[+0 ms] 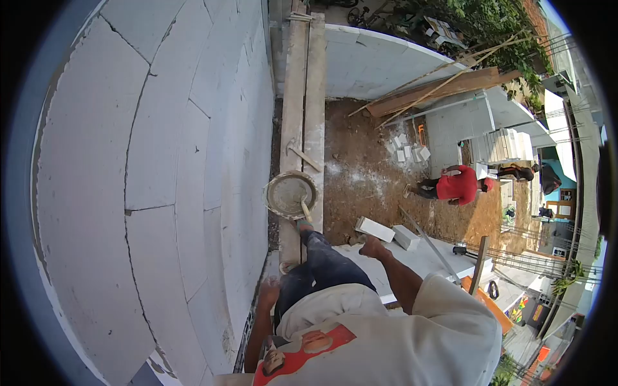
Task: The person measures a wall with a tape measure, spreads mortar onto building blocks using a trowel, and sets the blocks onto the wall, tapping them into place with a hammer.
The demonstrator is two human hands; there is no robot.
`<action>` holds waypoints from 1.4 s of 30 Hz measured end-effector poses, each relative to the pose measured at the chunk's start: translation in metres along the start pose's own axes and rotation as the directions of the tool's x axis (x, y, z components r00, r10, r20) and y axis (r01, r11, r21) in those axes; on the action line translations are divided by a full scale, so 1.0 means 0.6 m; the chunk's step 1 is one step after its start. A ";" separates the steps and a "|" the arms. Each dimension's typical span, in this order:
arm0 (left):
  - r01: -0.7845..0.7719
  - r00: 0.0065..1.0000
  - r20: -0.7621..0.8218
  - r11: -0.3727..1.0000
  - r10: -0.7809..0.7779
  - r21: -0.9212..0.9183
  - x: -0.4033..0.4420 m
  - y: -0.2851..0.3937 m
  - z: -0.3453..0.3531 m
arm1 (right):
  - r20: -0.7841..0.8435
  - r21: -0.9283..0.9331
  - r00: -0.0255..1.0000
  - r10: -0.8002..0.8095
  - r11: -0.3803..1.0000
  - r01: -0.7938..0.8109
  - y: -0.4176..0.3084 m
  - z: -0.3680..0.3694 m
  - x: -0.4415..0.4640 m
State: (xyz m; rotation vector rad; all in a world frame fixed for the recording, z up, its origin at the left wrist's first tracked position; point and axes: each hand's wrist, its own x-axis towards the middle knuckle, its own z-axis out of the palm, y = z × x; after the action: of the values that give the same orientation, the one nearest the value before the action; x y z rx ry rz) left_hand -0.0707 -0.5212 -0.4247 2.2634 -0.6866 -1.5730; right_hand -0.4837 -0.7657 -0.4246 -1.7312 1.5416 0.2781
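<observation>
My left hand [268, 293] hangs low beside the white block wall [161, 154], its fingers loosely apart and nothing visible in it. On the other side, my right hand [372, 247] is held out, empty and loosely open, just short of a white block [375, 229]; whether it touches the block I cannot tell. Ahead of my feet, a round bucket [273, 204] of grey mortar sits on the planks [314, 83]. A trowel [306, 207] stands in the mortar with its handle toward me. Beyond the bucket, a hammer [304, 156] lies across the planks.
Another white block [405, 237] lies at the right, on the low wall's top [351, 254]. Below is a dirt floor [351, 161] with block offcuts [407, 150]. A person in a red shirt [458, 185] stands there. Long boards [438, 92] lean at the far wall.
</observation>
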 end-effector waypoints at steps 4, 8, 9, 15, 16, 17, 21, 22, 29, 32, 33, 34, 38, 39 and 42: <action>-0.042 0.999 -0.008 0.994 0.041 -0.101 0.001 0.118 -0.066 | 0.024 0.176 0.996 0.089 0.980 -0.091 -0.032 -0.065 0.080; -0.128 0.992 0.001 0.992 0.128 -0.014 0.023 0.107 -0.104 | -0.024 0.385 0.983 0.180 0.909 -0.157 -0.035 -0.091 0.057; -0.155 0.988 -0.005 0.988 0.155 -0.003 0.017 0.104 -0.115 | -0.139 0.376 0.981 0.135 0.924 -0.074 0.013 -0.045 0.073; -0.090 0.996 0.028 0.976 0.087 0.197 -0.022 -0.006 -0.120 | -0.064 0.290 0.986 0.155 0.948 -0.130 0.031 0.056 -0.099; -0.074 0.997 0.023 0.973 0.070 0.219 -0.047 -0.017 -0.116 | -0.007 0.232 0.990 0.139 0.964 -0.133 0.050 0.091 -0.118; -0.163 0.985 0.114 0.910 0.129 0.380 -0.014 -0.085 -0.104 | 0.061 0.280 0.984 0.165 0.944 -0.175 0.095 0.156 -0.124; -0.333 0.940 0.261 0.756 0.220 0.564 -0.023 -0.191 -0.080 | 0.451 -0.590 0.854 -0.259 0.631 0.503 0.085 0.205 -0.224; -0.294 0.950 0.248 0.815 0.191 0.499 -0.048 -0.176 -0.083 | 0.398 -0.455 0.897 -0.194 0.807 0.376 0.115 0.251 -0.224; -0.250 0.951 0.273 0.873 0.141 0.420 -0.070 -0.192 -0.103 | -0.173 -0.094 0.976 -0.130 0.989 0.115 0.172 0.347 -0.212; -0.227 0.951 0.287 0.890 0.115 0.395 -0.075 -0.192 -0.124 | -0.306 0.173 0.946 0.106 0.983 -0.054 0.129 0.306 -0.159; -0.218 0.950 0.292 0.896 0.106 0.386 -0.076 -0.195 -0.131 | -0.236 0.194 0.964 0.125 0.978 -0.079 0.102 0.268 -0.157; -0.209 0.951 0.295 0.902 0.097 0.377 -0.077 -0.197 -0.139 | -0.318 0.297 0.922 0.220 0.947 -0.124 0.076 0.254 -0.157; -0.194 0.949 0.303 0.926 0.093 0.323 -0.079 -0.192 -0.173 | -0.215 0.454 0.932 0.293 0.875 -0.170 -0.001 0.184 -0.193; -0.196 0.948 0.302 0.932 0.100 0.305 -0.078 -0.187 -0.178 | -0.308 0.468 0.917 0.253 0.880 -0.086 -0.002 0.197 -0.178; -0.203 0.952 0.275 0.951 0.136 0.233 -0.085 -0.157 -0.181 | -0.224 0.455 0.947 0.229 0.884 -0.106 0.006 0.234 -0.199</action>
State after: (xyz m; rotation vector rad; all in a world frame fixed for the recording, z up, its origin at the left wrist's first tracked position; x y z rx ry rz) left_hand 0.0361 -0.4170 -0.3926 2.1172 -1.1884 -1.7953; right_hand -0.4698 -0.5831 -0.4450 -1.3162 1.7936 -0.2234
